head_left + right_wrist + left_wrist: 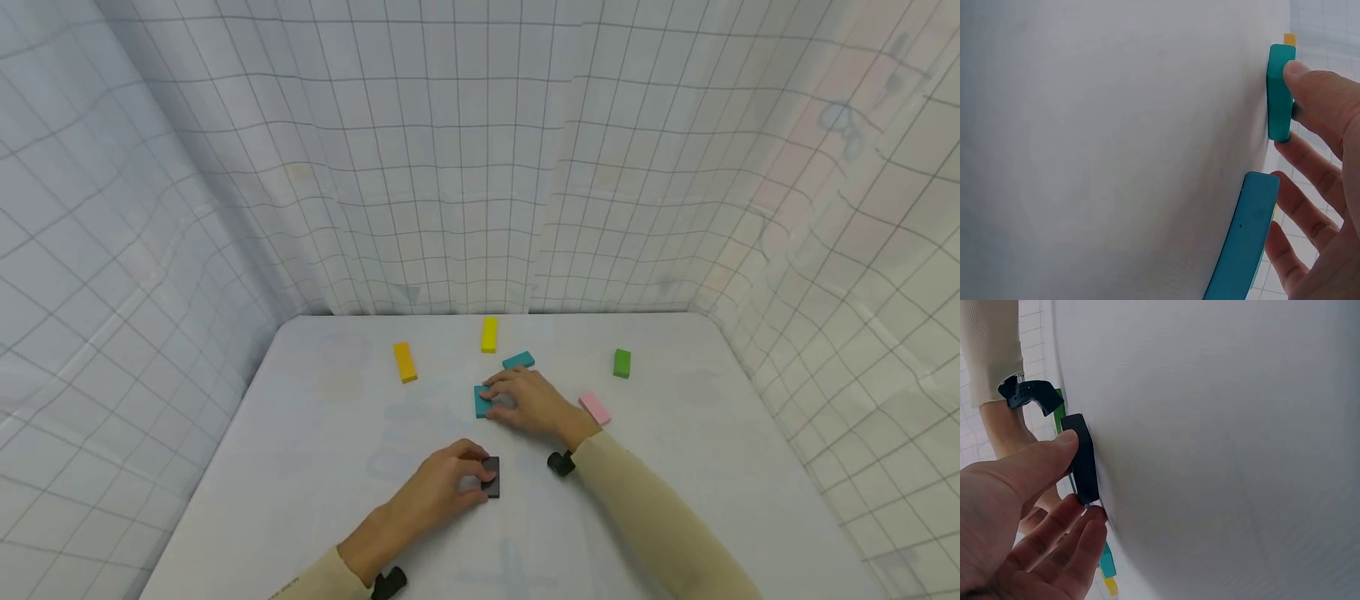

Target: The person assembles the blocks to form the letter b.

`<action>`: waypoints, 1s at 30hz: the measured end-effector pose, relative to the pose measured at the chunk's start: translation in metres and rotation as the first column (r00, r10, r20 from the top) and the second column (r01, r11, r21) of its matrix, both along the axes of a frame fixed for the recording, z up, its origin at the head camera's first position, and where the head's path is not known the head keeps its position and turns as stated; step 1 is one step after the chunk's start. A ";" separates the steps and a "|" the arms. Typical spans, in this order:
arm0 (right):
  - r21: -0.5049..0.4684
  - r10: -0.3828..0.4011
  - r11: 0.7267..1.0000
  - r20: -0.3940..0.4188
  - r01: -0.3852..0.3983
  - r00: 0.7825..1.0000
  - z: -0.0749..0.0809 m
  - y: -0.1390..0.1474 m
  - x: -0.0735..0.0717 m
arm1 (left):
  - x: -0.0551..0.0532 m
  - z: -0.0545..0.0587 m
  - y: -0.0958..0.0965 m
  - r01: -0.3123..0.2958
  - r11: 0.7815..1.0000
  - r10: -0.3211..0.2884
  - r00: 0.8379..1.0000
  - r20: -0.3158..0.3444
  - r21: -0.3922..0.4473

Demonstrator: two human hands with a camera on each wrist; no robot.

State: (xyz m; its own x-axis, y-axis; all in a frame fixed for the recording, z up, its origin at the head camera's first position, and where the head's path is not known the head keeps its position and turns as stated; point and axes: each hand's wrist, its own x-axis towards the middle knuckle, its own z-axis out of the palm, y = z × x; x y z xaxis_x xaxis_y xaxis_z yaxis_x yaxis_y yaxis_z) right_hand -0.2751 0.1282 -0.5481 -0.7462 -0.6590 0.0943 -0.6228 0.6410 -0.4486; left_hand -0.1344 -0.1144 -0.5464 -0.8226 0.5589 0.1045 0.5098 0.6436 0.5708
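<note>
A black block (pixel 493 479) lies on the table, and my left hand (pixel 438 487) pinches it. In the left wrist view the thumb is on one end of the black block (pixel 1083 459) and the fingers are at the other. Farther forward, my right hand (pixel 536 403) pinches a teal block (pixel 480 403); the right wrist view has its thumb on the teal block (pixel 1280 87) and the index fingertip at the opposite end. A second, bluer block (pixel 518 360) lies just beyond the right fingers. Close to the right wrist is a pink block (pixel 595 408).
An orange block (pixel 405 362) lies at the back left of the white table (pixel 315 467), a yellow block (pixel 489 335) at the back middle, and a green block (pixel 622 363) to the right. Grid-patterned white curtains (pixel 465 167) enclose the table at the back and sides.
</note>
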 end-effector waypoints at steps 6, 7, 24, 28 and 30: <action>-0.001 -0.005 1.000 0.009 0.005 1.000 0.001 -0.002 0.000 | 0.002 0.001 -0.002 0.015 1.000 -0.015 1.000 -0.013 -0.001; -0.001 -0.006 1.000 0.010 0.006 1.000 0.001 -0.002 0.000 | 0.002 0.001 -0.002 0.015 1.000 -0.015 1.000 -0.015 -0.001; -0.007 -0.026 1.000 0.047 0.026 0.999 -0.007 -0.002 -0.003 | 0.006 0.000 -0.004 -0.010 1.000 0.010 1.000 0.014 -0.006; -0.012 -0.025 1.000 0.042 0.026 0.999 -0.006 -0.002 -0.003 | 0.007 0.002 -0.003 -0.020 1.000 0.020 1.000 0.017 -0.006; -0.011 -0.029 0.999 0.040 0.030 0.999 -0.006 -0.003 -0.003 | 0.007 0.004 -0.003 -0.025 1.000 0.025 1.000 0.017 -0.008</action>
